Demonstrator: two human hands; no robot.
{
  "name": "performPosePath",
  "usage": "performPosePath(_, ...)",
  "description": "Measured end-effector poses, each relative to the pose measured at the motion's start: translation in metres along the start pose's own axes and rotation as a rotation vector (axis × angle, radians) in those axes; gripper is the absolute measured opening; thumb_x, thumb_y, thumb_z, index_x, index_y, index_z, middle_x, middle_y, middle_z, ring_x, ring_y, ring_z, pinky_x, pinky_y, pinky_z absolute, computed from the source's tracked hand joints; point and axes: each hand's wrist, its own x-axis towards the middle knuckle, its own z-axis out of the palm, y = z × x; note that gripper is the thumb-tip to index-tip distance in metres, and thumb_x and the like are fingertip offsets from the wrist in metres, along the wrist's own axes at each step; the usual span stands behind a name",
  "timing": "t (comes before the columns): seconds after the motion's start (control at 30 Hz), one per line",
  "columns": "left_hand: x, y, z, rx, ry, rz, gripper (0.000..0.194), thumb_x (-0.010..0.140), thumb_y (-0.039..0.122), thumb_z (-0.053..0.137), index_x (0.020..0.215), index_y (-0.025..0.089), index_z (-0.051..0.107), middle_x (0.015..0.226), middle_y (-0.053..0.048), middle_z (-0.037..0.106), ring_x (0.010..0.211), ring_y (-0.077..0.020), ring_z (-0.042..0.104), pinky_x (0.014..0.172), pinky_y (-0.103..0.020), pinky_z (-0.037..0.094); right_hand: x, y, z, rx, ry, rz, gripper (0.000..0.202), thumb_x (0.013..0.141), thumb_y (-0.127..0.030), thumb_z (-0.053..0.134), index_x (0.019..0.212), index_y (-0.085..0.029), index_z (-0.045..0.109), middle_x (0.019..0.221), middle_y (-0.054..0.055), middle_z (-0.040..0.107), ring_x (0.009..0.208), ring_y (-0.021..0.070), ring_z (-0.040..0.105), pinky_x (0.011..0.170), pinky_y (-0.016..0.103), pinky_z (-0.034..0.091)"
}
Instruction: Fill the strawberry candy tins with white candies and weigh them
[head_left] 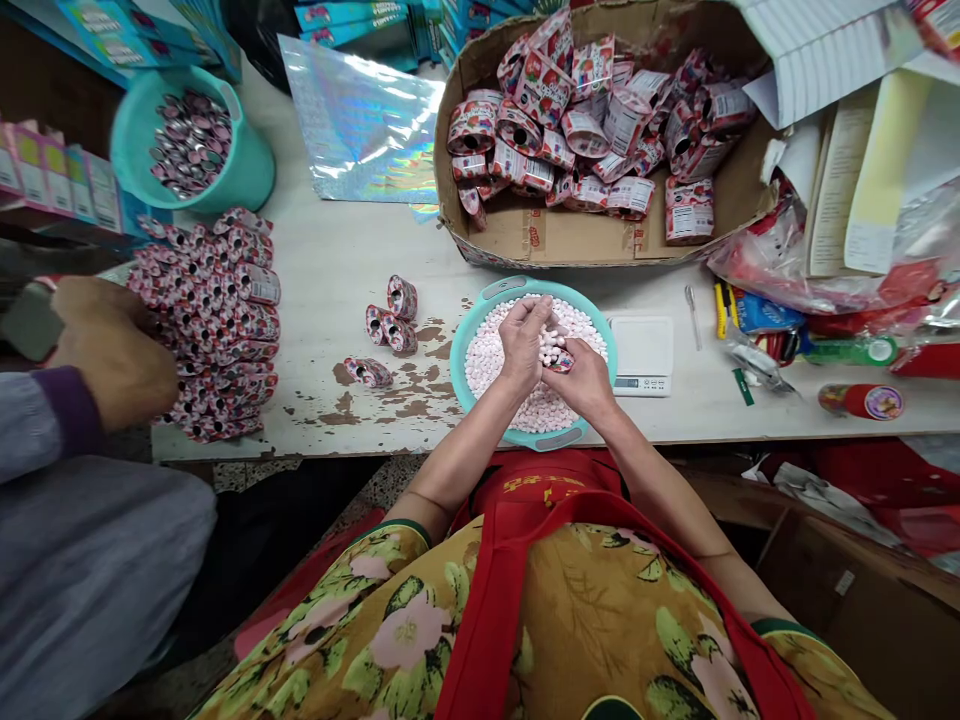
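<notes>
Both my hands are over a turquoise basin (pixel 459 365) heaped with small pale pink candies (pixel 486 345). My left hand (pixel 523 340) is curled round some of the candies, several of them showing at its fingers. Close beside it, my right hand (pixel 585 380) grips a small red printed container (pixel 559 364), its opening turned up toward those candies. The fingers partly hide this container. On the table left of the basin stand a few similar printed containers (pixel 401 298), and one lies apart (pixel 367 372).
A cardboard box (pixel 577 240) of printed containers stands behind the basin. A small white scale (pixel 641 350) sits at its right. Further left are massed containers (pixel 225 320) and a turquoise bucket (pixel 251 160) of small caps. Another person's hand (pixel 112 345) is at far left.
</notes>
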Motion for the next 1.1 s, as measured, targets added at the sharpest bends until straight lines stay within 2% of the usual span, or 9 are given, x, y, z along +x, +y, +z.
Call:
performPosePath(0.17, -0.002, 0.001, 0.003, 0.044, -0.027, -0.023, 0.035, 0.081, 0.044, 0.078, 0.080, 0.019, 0.054, 0.060, 0.007, 0.051, 0.049, -0.0075, 0.056, 0.051, -0.020, 0.044, -0.001, 0.004, 0.001, 0.038, 0.045, 0.007, 0.037, 0.068, -0.025, 0.068, 0.105, -0.021, 0.069, 0.108, 0.007, 0.071, 0.103, 0.0282, 0.066, 0.092, 0.041, 0.053)
performPosePath(0.33, -0.003, 0.007, 0.008, 0.048, 0.004, -0.008, 0.037, 0.082, 0.046, 0.078, 0.080, 0.020, 0.052, 0.060, 0.008, 0.049, 0.046, -0.0059, 0.053, 0.048, -0.019, 0.043, -0.002, 0.004, -0.003, 0.098, -0.003, -0.017, 0.036, 0.069, -0.025, 0.069, 0.104, -0.021, 0.069, 0.108, 0.007, 0.071, 0.102, 0.0268, 0.066, 0.092, 0.040, 0.052)
performPosePath(0.5, -0.009, 0.010, 0.015, 0.076, -0.101, -0.005, 0.042, 0.079, 0.051, 0.079, 0.080, 0.019, 0.052, 0.058, 0.008, 0.050, 0.043, -0.0048, 0.050, 0.043, -0.018, 0.039, -0.003, 0.003, -0.011, 0.115, 0.025, 0.005, 0.025, 0.068, -0.026, 0.071, 0.092, -0.020, 0.068, 0.096, 0.005, 0.069, 0.092, 0.0257, 0.066, 0.083, 0.038, 0.052)
performPosePath(0.63, -0.013, 0.010, 0.016, 0.067, -0.102, 0.040, 0.045, 0.078, 0.055, 0.078, 0.078, 0.020, 0.050, 0.055, 0.009, 0.049, 0.041, -0.0045, 0.046, 0.040, -0.018, 0.035, -0.006, 0.003, -0.011, 0.185, 0.064, -0.023, 0.031, 0.067, -0.023, 0.070, 0.098, -0.022, 0.069, 0.099, 0.004, 0.069, 0.095, 0.0247, 0.066, 0.086, 0.037, 0.052)
performPosePath(0.87, -0.019, 0.009, 0.019, 0.069, -0.146, 0.072, 0.044, 0.079, 0.054, 0.078, 0.077, 0.020, 0.051, 0.050, 0.010, 0.043, 0.035, -0.0030, 0.036, 0.035, -0.018, 0.025, -0.013, 0.009, -0.007, 0.299, 0.112, -0.077, 0.030, 0.069, -0.022, 0.069, 0.099, -0.023, 0.068, 0.099, 0.004, 0.069, 0.095, 0.0233, 0.066, 0.087, 0.036, 0.052)
performPosePath(1.1, -0.024, 0.017, 0.031, 0.069, -0.178, -0.016, 0.043, 0.078, 0.051, 0.080, 0.076, 0.020, 0.051, 0.048, 0.010, 0.040, 0.035, -0.0019, 0.030, 0.034, -0.017, 0.021, -0.013, 0.017, -0.009, 0.389, 0.111, -0.089, 0.030, 0.070, -0.027, 0.069, 0.100, -0.023, 0.068, 0.102, 0.003, 0.070, 0.097, 0.0224, 0.065, 0.092, 0.036, 0.052)
